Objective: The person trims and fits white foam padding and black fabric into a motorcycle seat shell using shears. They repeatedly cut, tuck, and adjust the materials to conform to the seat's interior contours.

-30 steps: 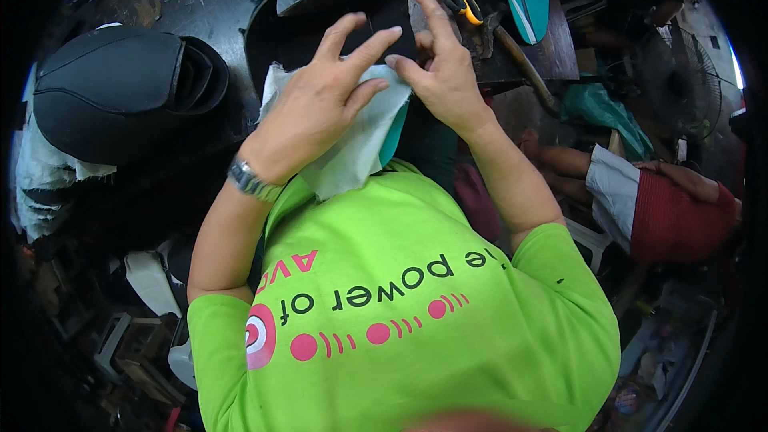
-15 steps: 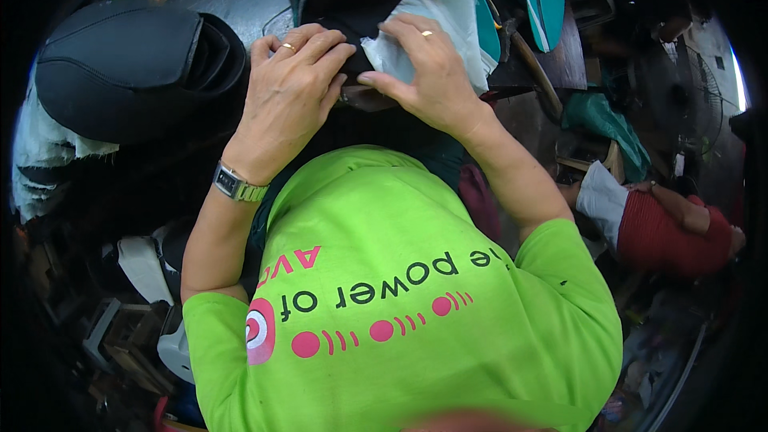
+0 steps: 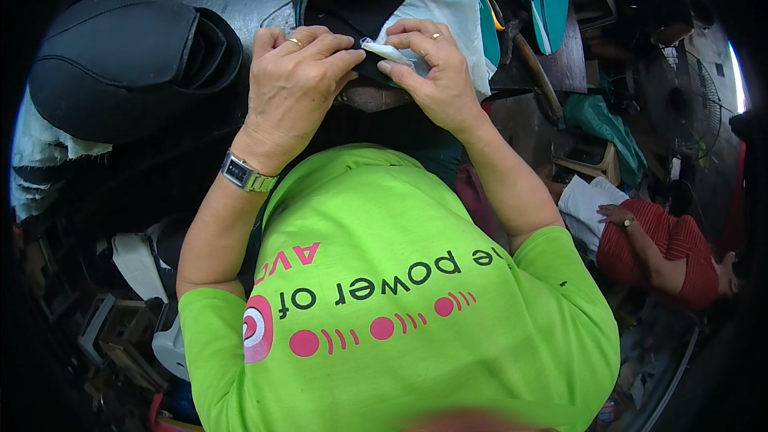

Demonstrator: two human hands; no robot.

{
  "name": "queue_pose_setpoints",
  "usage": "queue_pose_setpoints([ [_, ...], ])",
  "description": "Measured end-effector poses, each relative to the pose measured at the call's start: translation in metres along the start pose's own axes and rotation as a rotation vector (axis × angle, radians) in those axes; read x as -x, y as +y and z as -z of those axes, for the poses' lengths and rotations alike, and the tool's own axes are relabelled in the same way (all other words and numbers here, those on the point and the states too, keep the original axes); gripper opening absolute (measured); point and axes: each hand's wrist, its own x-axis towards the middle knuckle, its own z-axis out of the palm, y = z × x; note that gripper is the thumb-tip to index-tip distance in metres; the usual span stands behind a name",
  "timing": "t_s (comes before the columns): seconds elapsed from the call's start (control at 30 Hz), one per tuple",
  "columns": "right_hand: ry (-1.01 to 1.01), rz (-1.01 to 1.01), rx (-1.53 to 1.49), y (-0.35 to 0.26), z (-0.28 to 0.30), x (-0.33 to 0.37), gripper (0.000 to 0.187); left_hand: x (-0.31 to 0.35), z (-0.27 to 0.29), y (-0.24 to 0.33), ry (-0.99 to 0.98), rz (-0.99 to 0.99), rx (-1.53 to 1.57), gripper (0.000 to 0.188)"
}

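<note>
Pale cloth (image 3: 448,16) edge pinched between both grips — left hand (image 3: 296,80), right hand (image 3: 428,68) — black seat (image 3: 120,64) crowding left

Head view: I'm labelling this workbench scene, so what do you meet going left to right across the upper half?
Black padded seat → left hand → pale cloth strip pinched between both hands → right hand → wooden-handled tool → a seated person in a red striped top.

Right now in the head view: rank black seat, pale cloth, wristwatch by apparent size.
1. black seat, far the largest.
2. pale cloth, its visible part; black material and the right hand hide some.
3. wristwatch, smallest.
</note>
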Motion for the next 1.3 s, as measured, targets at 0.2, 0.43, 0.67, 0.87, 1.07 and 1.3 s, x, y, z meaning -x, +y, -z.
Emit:
queue_pose_setpoints([
  [0.2, 0.066, -0.154, -0.269, 0.007, 0.001, -0.001, 0.021, -0.012, 0.004, 0.000, -0.193, -0.153, -0.050, 0.002],
  [0.43, 0.010, -0.211, -0.293, 0.007, 0.009, -0.001, 0.026, -0.009, -0.008, 0.001, -0.104, 0.014, 0.223, 0.009],
  [0.67, -0.022, -0.131, -0.283, 0.014, 0.009, -0.005, 0.030, -0.006, -0.021, 0.011, -0.018, 0.087, 0.111, 0.031],
  [0.87, 0.012, -0.115, -0.266, 0.008, -0.001, -0.002, 0.033, -0.002, -0.026, 0.007, 0.064, 0.138, 0.041, 0.023],
  [1.07, -0.042, -0.052, -0.110, 0.006, -0.001, 0.001, 0.030, 0.002, -0.026, 0.003, 0.131, 0.321, 0.219, 0.013],
  [1.3, -0.134, 0.055, -0.054, 0.007, 0.007, 0.001, 0.032, -0.006, -0.026, 0.002, 0.088, 0.452, 0.241, 0.018],
])
